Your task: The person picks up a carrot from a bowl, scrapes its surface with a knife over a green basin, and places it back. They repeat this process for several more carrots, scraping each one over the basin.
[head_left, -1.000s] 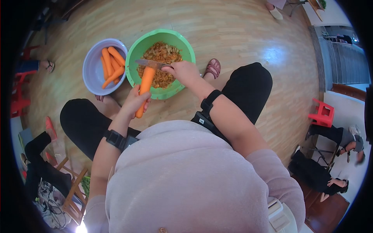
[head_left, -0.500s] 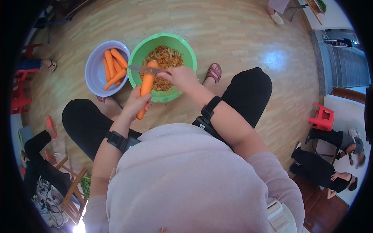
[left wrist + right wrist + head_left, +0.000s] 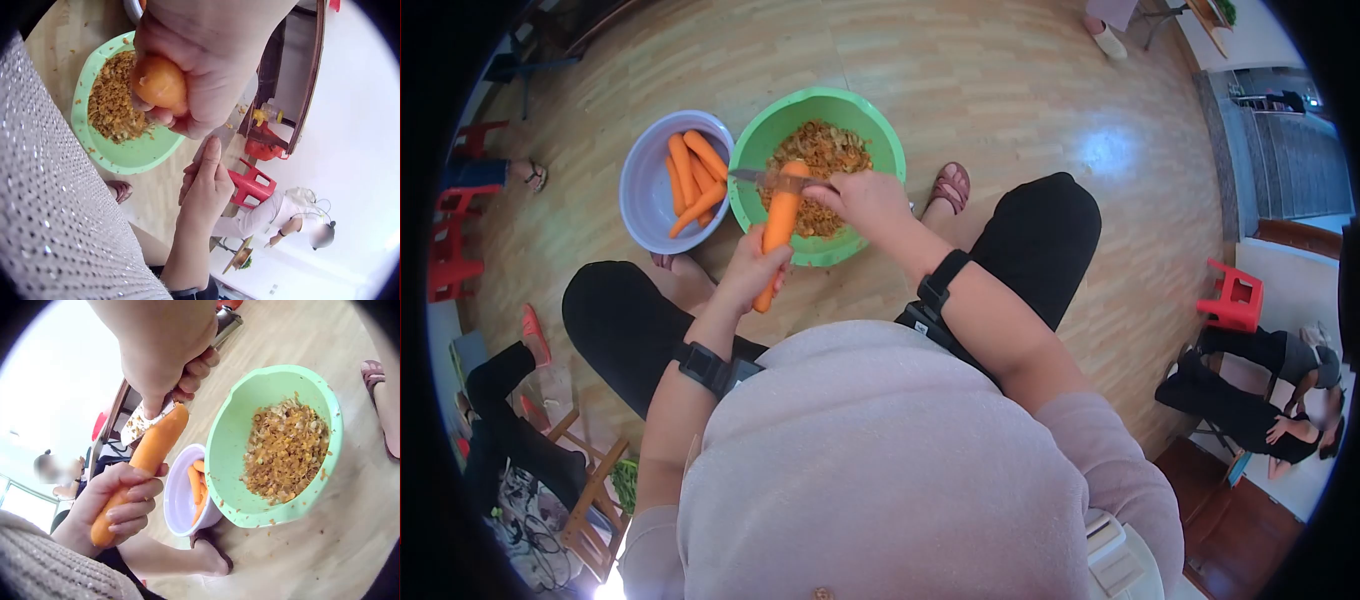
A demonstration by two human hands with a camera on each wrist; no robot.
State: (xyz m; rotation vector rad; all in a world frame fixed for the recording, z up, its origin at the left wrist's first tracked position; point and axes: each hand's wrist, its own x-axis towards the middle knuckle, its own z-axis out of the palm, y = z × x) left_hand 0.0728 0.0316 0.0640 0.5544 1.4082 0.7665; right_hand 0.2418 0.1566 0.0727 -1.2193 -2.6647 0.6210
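Note:
My left hand (image 3: 755,268) grips an orange carrot (image 3: 781,218) near its lower end, fingers wrapped round it. The carrot slants up, its far end over the green basin (image 3: 887,125). In my right hand (image 3: 870,207) is a knife (image 3: 747,175), its blade lying across the carrot just below the far end. Small bits stick to the broad blade (image 3: 139,424) in the right wrist view. Below the hands, the basin holds a heap of finely chopped orange and pale pieces (image 3: 828,142). In the left wrist view the carrot's butt end (image 3: 159,81) pokes out of the fist.
A pale purple basin (image 3: 632,195) with several whole carrots (image 3: 698,210) stands left of the green one on the wood floor (image 3: 1000,90). My knees flank the work. Red stools (image 3: 1235,297), a wooden chair (image 3: 590,500) and other people are farther off at both sides.
The knife has gone from the carrot's far tip to slightly lower along it, then stays nearly in place. My left hand keeps its grip. At the right, a person in black has shifted.

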